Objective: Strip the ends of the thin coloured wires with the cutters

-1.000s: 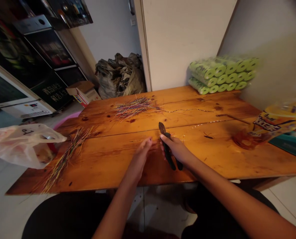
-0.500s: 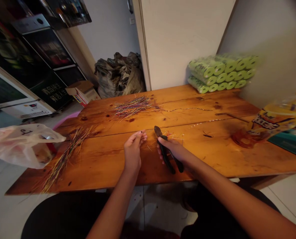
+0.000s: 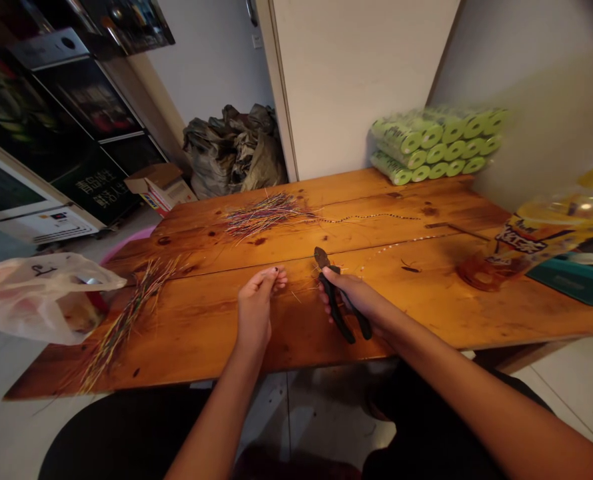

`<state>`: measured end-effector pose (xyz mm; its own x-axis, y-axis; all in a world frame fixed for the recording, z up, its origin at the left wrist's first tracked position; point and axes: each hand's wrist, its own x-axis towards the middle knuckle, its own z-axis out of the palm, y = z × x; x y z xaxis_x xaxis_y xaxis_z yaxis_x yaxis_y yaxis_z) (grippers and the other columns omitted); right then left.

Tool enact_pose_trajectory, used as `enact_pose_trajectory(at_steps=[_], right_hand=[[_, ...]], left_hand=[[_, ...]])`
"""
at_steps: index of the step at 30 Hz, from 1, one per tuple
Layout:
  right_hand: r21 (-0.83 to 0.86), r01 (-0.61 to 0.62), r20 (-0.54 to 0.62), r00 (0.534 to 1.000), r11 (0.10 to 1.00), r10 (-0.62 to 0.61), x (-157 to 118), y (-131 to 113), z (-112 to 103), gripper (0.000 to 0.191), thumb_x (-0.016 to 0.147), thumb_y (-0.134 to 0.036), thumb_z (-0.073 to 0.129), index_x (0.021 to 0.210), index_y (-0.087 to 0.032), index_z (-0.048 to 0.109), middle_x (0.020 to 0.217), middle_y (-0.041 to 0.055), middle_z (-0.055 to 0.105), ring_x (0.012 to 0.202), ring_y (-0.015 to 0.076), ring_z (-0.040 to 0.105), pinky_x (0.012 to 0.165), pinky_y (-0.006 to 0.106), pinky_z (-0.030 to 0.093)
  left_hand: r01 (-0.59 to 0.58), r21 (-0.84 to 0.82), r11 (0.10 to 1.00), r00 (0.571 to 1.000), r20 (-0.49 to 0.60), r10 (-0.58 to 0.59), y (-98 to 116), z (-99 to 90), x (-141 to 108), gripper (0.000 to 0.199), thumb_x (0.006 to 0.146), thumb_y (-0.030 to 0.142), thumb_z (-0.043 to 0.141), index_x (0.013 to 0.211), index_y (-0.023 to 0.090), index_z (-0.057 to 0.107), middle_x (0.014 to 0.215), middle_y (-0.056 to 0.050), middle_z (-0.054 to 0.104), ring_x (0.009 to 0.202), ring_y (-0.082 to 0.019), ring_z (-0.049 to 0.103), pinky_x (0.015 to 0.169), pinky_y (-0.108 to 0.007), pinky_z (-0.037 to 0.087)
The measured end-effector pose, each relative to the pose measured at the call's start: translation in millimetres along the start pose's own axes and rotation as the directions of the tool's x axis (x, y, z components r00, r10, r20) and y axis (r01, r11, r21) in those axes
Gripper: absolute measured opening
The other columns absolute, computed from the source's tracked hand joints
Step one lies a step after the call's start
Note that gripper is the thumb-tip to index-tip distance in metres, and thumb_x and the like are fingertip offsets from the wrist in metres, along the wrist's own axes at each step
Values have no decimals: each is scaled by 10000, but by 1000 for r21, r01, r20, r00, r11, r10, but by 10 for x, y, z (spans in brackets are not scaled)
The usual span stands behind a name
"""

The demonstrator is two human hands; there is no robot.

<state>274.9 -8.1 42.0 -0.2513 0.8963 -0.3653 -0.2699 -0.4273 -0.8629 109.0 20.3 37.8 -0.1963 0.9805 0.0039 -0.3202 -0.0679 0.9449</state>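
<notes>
My right hand (image 3: 349,293) is wrapped round the black-handled pliers (image 3: 337,300), whose dark jaws point away from me over the table. To their left, my left hand (image 3: 259,293) has thumb and forefinger pinched on a tiny dark piece (image 3: 276,269), too small to name. A few short loose wires (image 3: 296,297) lie between the hands, and more show around the pliers' jaws. Farther back rests a tangled pile of coloured wires (image 3: 264,215). A second bundle of wires (image 3: 131,320) lies along the left end of the table.
The wooden table (image 3: 201,333) carries a tilted-looking drink bottle (image 3: 526,240) and a teal tray (image 3: 571,277) at right. Green-wrapped rolls (image 3: 436,143) are stacked at the back. A white plastic bag (image 3: 51,290) is at far left; dark sacks (image 3: 234,153) stand behind the table.
My left hand has shifted slightly left, away from the pliers, still pinching. The pliers have moved a little right in my right hand. The whole view has shifted slightly.
</notes>
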Motion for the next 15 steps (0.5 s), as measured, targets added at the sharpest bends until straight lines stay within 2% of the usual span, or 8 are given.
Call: enact_pose_trajectory(at_steps=[7, 9, 13, 15], right_hand=[[17, 92, -196, 977, 996, -87, -32, -165, -196, 371, 938, -392, 400, 679, -158, 526, 592, 5, 529, 494, 92, 522, 449, 189, 445], [-10, 47, -207, 977, 999, -48, -74, -201, -213, 355, 934, -378, 415, 688, -154, 537, 612, 20, 555, 514, 101, 538, 459, 197, 454], [-27, -82, -151, 986, 996, 77, -143, -223, -188, 286, 929, -353, 429, 798, -146, 576, 748, 58, 623, 611, 135, 591, 531, 249, 501], [-25, -98, -151, 984, 995, 93, -143, -215, -187, 280, 928, -359, 424, 829, -147, 579, 794, 69, 636, 645, 140, 600, 564, 259, 504]], left_hand=[[-47, -51, 998, 992, -120, 41, 121, -187, -23, 133, 617, 239, 722, 685, 130, 690, 733, -17, 682, 612, -55, 594, 599, -165, 462], [-38, -42, 998, 992, -122, 32, 128, -200, -39, 131, 630, 237, 713, 710, 133, 700, 752, -23, 688, 626, -60, 597, 621, -174, 470], [-40, -13, 999, 991, -132, 38, 96, -178, -74, 124, 667, 229, 686, 750, 142, 716, 814, -38, 704, 676, -68, 599, 673, -184, 469], [-53, 5, 999, 991, -123, 53, 79, -169, -82, 139, 687, 237, 674, 785, 149, 722, 877, -48, 710, 699, -66, 589, 698, -186, 462]])
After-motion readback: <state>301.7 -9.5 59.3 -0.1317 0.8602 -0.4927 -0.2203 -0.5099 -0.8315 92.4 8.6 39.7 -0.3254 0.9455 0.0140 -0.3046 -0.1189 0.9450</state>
